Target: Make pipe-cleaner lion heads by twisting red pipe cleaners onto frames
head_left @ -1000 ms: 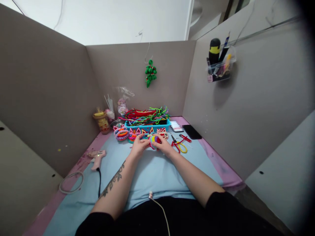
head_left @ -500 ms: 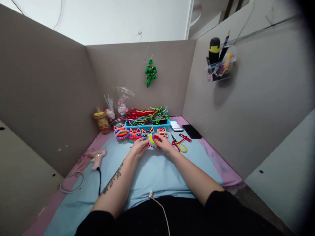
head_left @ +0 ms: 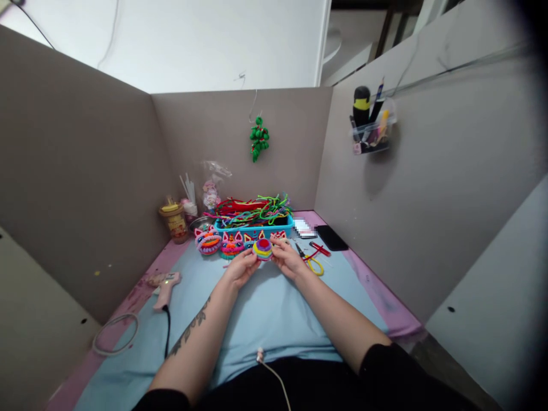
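Between my two hands is a small round multicoloured piece (head_left: 262, 249), with a red centre and purple, yellow and pink rings. My left hand (head_left: 242, 268) grips its left edge, and my right hand (head_left: 287, 258) holds it from the right. Behind it, several fuzzy animal-face pieces stand in a row, among them a pink and orange one (head_left: 208, 242) at the left end. A blue basket (head_left: 278, 230) heaped with colourful fuzzy stems (head_left: 252, 210) sits behind them. Scissors with yellow handles (head_left: 315, 266) lie right of my right hand.
A pink glue gun (head_left: 167, 290) with a black cord lies at the left, near a coiled pale cable (head_left: 96, 341). A brown cup (head_left: 174, 222) stands at the back left. A black phone (head_left: 331, 238) lies at the back right. Grey panels surround the table.
The round piece has turned so its red centre faces up toward me. My right fingers have shifted from its top to its right side. The whole view has tilted slightly upward.
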Motion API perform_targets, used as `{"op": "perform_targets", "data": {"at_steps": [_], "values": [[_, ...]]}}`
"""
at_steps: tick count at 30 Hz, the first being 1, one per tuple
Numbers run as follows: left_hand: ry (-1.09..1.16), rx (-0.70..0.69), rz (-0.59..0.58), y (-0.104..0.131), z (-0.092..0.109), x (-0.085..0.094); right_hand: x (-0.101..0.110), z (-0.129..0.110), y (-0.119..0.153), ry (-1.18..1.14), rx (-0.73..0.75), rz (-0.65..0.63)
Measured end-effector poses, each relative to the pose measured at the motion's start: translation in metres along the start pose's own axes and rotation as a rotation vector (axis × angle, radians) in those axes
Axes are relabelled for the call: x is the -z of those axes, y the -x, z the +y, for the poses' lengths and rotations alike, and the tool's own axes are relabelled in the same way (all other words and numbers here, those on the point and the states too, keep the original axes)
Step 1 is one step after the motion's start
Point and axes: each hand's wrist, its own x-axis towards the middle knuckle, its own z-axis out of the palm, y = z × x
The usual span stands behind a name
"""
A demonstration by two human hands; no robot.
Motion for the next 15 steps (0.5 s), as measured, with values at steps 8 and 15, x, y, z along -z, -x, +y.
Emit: {"op": "perform_targets", "data": {"at_steps": [8,15], "values": [[-0.032,-0.1,0.13,0.001,-0.008,-0.006,-0.002,0.009,-0.001,-0.1,-0.003,-0.065],[-0.021,-0.253,0.141,0.001,-0.019,-0.014,-0.008,0.016,0.001,-0.212,-0.025,-0.084]]}}
